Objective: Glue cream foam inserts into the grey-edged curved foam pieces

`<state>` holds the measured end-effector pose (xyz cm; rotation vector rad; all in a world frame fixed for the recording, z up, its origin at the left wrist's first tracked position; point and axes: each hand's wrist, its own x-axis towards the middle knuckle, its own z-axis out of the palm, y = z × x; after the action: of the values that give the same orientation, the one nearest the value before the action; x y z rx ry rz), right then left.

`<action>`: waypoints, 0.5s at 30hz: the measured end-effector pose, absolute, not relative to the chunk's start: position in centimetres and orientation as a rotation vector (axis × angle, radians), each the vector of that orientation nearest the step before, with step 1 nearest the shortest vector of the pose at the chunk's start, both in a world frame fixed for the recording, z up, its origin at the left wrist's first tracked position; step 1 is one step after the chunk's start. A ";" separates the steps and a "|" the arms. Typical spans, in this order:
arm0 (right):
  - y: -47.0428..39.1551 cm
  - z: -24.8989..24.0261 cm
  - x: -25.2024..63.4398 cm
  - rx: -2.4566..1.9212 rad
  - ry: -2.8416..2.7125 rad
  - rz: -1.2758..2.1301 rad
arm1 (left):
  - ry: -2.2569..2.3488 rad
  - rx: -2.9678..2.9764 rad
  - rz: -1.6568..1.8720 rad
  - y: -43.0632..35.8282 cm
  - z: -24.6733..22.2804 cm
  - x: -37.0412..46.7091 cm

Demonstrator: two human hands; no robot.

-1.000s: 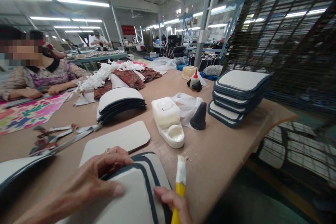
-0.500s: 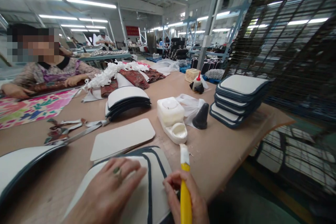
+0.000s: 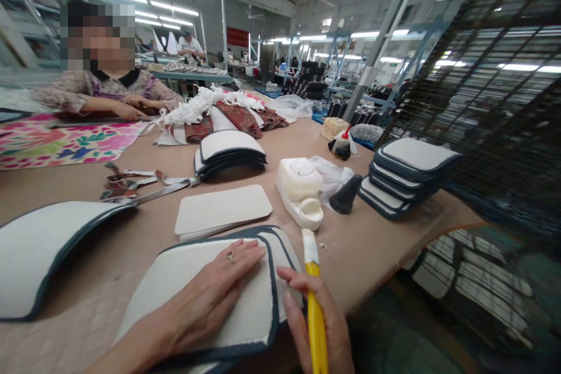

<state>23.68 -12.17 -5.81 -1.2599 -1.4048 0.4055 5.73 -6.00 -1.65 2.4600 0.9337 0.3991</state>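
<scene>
My left hand (image 3: 214, 295) lies flat, fingers stretched out, on a white panel with a dark blue edge (image 3: 175, 269). Under that panel is at least one more like it, whose edge shows at the right. In my right hand (image 3: 322, 315) is a brush (image 3: 316, 321) with a yellow handle, its white-coated tip pointing away from me. The right fingers are wrapped round the handle, beside the panel's right edge. Just beyond the brush tip stands a white plastic container (image 3: 300, 187) with a round opening at its near end.
Plain white panels (image 3: 223, 208) lie behind the edged ones. A curved panel (image 3: 48, 245) rests at left, and stacks of edged panels stand at the back (image 3: 230, 149) and right (image 3: 414, 158). A dark cone (image 3: 346, 194) is near the container. A co-worker (image 3: 109, 93) sits across the table.
My left hand has gone from raised, bent fingers to lying flat on the panel. My right hand still grips the brush, its index finger more extended. The view has turned and tilted.
</scene>
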 end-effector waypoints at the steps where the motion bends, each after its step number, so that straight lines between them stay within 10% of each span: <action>1: -12.4 -5.8 23.7 -1.263 -1.409 0.442 | 0.938 2.414 0.445 -6.0 -1.5 5.5; 15: -11.8 -5.4 22.8 -1.207 -1.591 -0.002 | 0.959 2.719 0.388 -8.7 -3.9 2.3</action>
<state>22.83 -11.77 -5.36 -1.2065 -1.5905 -0.0016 2.31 -8.73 -3.86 2.7195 0.9592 0.3876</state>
